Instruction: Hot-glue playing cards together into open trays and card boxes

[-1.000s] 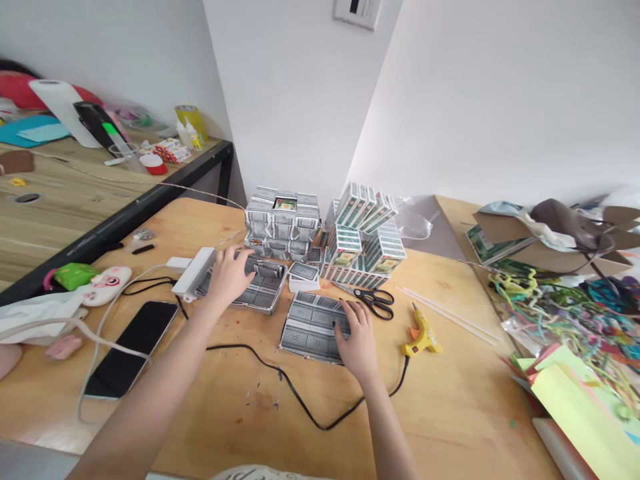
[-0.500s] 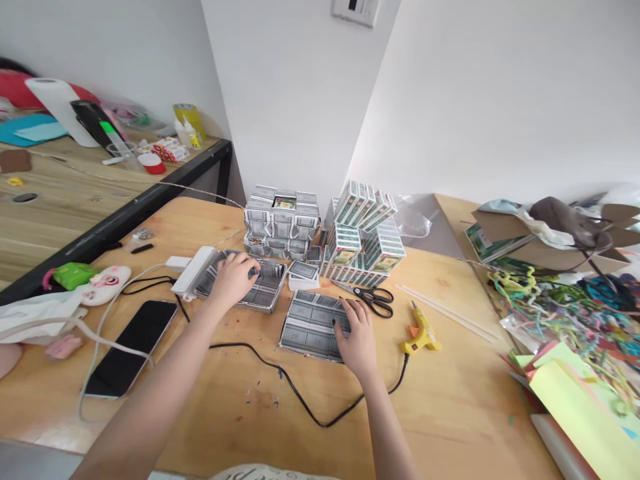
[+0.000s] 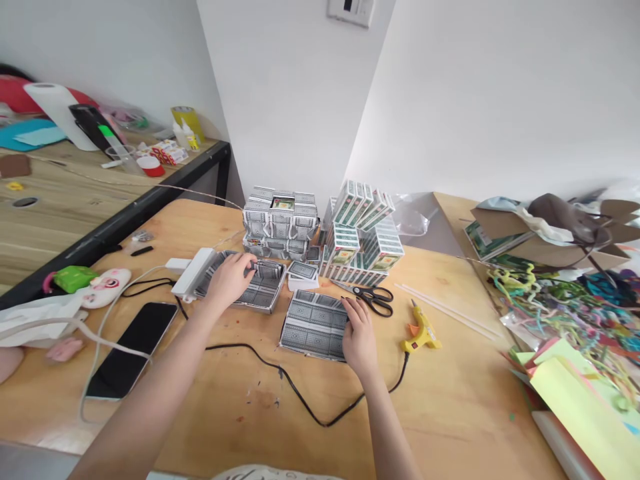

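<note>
Two pieces covered in grey playing-card pattern lie at mid-table: a shallow tray [image 3: 265,293] on the left and, nearer the person, a patterned panel [image 3: 313,327]. The left hand [image 3: 230,283], fingers curled, hides part of the tray; whether it grips anything I cannot tell. The right hand [image 3: 360,340] rests at the panel's right edge, fingers bent, thumb hidden, its hold likewise unclear. Between and behind the pieces sits a small stack of cards [image 3: 303,272]; a patterned chest [image 3: 283,223] stands close behind the tray, and a power strip [image 3: 194,275] crowds its left end. Black-handled scissors [image 3: 373,298] lie just beyond the right hand, below stacked card boxes [image 3: 345,250]. A black cord [image 3: 295,387] crosses the near side to a yellow glue gun [image 3: 421,332]; farther left lies a phone [image 3: 131,350].
</note>
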### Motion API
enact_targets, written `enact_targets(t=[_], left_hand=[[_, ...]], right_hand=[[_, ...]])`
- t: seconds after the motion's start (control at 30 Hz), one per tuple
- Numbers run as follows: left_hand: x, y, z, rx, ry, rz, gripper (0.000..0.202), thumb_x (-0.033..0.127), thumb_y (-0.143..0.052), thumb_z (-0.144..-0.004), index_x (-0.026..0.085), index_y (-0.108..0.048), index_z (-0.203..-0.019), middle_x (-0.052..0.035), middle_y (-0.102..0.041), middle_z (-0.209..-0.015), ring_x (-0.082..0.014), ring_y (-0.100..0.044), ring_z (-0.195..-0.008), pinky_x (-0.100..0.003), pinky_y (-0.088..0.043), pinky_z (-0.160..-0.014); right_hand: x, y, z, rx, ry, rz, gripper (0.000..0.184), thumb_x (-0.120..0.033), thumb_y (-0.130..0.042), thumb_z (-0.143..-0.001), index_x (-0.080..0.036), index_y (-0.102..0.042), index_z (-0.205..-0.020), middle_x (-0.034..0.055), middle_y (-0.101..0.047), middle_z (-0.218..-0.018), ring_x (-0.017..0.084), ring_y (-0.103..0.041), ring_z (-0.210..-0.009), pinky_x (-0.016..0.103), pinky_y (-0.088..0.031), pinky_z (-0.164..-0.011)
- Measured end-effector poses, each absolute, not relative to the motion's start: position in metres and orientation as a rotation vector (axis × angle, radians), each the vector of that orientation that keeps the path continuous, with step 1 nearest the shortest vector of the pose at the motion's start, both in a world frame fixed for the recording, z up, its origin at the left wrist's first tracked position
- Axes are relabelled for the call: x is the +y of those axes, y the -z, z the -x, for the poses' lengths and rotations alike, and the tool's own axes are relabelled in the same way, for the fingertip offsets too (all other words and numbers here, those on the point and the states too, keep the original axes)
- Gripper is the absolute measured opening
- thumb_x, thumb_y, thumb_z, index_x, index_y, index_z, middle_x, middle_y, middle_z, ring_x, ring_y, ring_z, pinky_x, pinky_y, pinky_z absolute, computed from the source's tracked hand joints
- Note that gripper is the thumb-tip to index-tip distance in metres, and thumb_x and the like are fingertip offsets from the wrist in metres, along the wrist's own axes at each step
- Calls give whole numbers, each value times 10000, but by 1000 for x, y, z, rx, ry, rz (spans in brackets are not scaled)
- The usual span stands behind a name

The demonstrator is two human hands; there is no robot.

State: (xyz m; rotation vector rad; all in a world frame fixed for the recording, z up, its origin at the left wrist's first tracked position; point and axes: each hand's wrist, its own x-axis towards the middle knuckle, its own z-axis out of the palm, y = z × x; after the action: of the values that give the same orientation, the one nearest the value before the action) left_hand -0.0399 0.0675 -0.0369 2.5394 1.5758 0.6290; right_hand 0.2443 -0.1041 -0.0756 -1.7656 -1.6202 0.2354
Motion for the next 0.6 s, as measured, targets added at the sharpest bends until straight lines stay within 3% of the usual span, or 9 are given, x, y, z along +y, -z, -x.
enact_targets(t=[0.17, 0.37, 0.6], left_hand=[[63, 42, 39, 1605, -557, -2548, 99, 215, -495, -796, 228, -553, -875, -48, -595, -914, -246, -541, -911, -325, -439, -746], [63, 43, 37, 1625, -701, -2443, 215, 165, -484, -788, 218, -531, -991, -38, -617, -895, -222, -566, -917, -308, -443, -781], [64, 44, 35, 1556, -671, -2390, 184, 170, -499, -778, 229, -536, -949, -20, -615, -872, -204, -571, -892, -291, -442, -776]], right_hand=[[-105, 74, -243, -1617, -245, 1776, 564, -37, -319, -759, -184, -505, -1271, 92, -509, -1293, 233, -336, -1292, 483, -367, -1032], [-104, 74, -243, -1603, -256, 1777, 542, -44, -334, -765, -179, -517, -1257, 92, -517, -1280, 229, -338, -1289, 473, -369, -1033], [-104, 72, -242, -1596, -260, 1790, 519, -54, -343, -773, -164, -524, -1246, 99, -519, -1277, 233, -339, -1284, 470, -373, -1030]])
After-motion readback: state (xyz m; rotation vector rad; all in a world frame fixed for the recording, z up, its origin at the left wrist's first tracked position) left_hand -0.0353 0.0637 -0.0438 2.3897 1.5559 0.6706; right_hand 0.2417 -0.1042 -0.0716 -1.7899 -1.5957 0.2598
